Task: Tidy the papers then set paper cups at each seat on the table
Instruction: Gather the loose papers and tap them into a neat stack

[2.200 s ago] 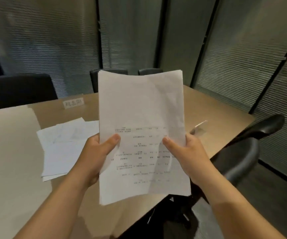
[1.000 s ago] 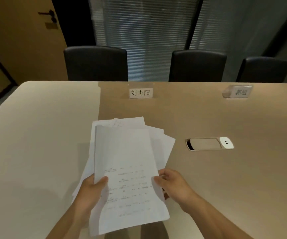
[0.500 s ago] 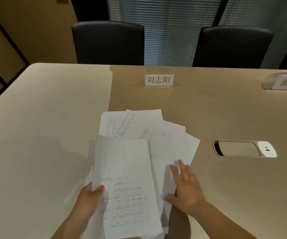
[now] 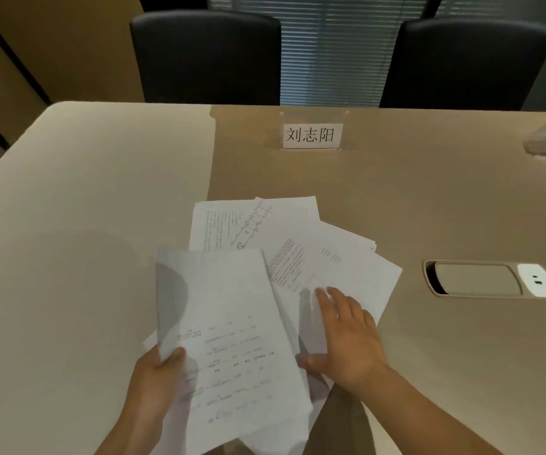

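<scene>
The left hand (image 4: 153, 379) pinches a sheet (image 4: 229, 339) at its edge, thumb on top; the right hand (image 4: 347, 339) lies spread and flat on the loose papers (image 4: 297, 244) fanned across the bench (image 4: 68, 224); best to sweep those inward and square their edges before lifting, though how many lie beneath is hard to tell; no cups show; two chairs (image 4: 206, 57) face a name card (image 4: 311, 135), blinds behind.

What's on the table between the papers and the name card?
Nothing. In the head view, bare brown table runs from the far edge of the loose papers up to the name card.
</scene>
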`<move>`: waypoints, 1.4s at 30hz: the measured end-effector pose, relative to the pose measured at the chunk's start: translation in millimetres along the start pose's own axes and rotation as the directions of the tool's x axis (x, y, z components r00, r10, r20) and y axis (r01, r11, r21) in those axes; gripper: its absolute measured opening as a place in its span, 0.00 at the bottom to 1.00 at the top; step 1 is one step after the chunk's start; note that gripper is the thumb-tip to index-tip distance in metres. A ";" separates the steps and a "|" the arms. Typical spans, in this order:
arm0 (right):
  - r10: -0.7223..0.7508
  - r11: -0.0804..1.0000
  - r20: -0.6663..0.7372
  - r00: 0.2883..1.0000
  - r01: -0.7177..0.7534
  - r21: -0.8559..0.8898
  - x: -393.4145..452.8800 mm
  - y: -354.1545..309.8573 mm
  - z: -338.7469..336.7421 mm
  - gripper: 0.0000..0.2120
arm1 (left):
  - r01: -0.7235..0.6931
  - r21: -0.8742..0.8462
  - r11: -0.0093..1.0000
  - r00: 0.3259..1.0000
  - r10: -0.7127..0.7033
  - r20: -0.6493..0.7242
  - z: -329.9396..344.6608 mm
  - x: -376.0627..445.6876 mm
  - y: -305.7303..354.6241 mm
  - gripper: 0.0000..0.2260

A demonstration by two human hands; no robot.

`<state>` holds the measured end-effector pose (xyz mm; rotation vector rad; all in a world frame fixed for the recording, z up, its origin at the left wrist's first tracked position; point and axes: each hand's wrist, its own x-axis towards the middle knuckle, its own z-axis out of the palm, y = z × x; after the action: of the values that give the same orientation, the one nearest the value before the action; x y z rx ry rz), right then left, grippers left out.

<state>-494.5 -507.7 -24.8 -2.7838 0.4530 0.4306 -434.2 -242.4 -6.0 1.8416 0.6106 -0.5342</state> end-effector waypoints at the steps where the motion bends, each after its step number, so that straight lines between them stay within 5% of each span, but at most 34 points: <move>1: -0.017 1.000 0.033 0.999 0.017 0.000 4.9 -3.0 1.1 0.56 | 0.009 -0.008 1.000 1.000 -0.009 -0.013 0.2 -2.8 -2.1 0.06; 7: 0.023 1.000 0.151 0.988 -0.020 -0.022 19.9 -14.3 1.0 0.47 | 0.009 -0.047 0.999 0.994 -0.014 -0.107 10.1 -15.7 -22.6 0.09; 12: 0.058 0.997 0.091 0.994 -0.063 0.051 18.4 -18.8 -1.9 0.21 | 0.060 0.026 0.998 0.985 -0.055 -0.164 22.4 -22.5 -35.2 0.14; 15: 0.016 1.000 0.060 0.998 -0.016 0.013 16.7 -25.5 -6.3 0.25 | 0.158 0.188 0.969 0.970 -0.117 -0.211 29.9 -33.8 -29.4 0.17; 20: 0.008 0.997 0.235 0.972 -0.027 0.077 14.5 -43.7 -11.9 0.35 | 0.173 -0.097 0.980 0.966 -0.188 -0.178 33.9 -40.0 -26.5 0.18; 26: -0.019 0.947 0.277 0.961 -0.071 0.313 7.8 -35.8 3.8 0.23 | 0.108 -0.296 0.949 0.975 -0.160 -0.154 25.4 -32.1 -37.2 0.12; 30: -0.103 0.691 0.293 0.950 -0.144 0.709 -5.2 -23.4 -7.3 0.15 | 0.070 -0.384 0.920 0.971 -0.151 -0.185 15.5 -27.8 -35.8 0.14; 34: -0.120 0.479 0.368 0.922 -0.271 0.835 -18.2 -14.9 -18.8 0.15 | 0.109 -0.440 0.892 0.983 -0.162 -0.086 8.1 -22.8 -36.9 0.13; 38: -0.095 0.353 0.439 0.894 -0.382 0.854 -21.6 -4.0 -19.9 0.16 | 0.173 -0.420 0.891 0.971 -0.083 0.224 -4.1 -17.3 -31.6 0.15; 42: -0.111 0.362 0.448 0.887 -0.384 0.849 -18.3 -0.4 -20.5 0.16 | 0.216 -0.473 0.854 0.919 -0.015 0.393 -14.0 -2.9 -29.2 0.18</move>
<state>-505.9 -509.2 0.2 -1.4413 0.5833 0.5789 -454.0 -221.0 -20.3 1.1610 0.5387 -0.7116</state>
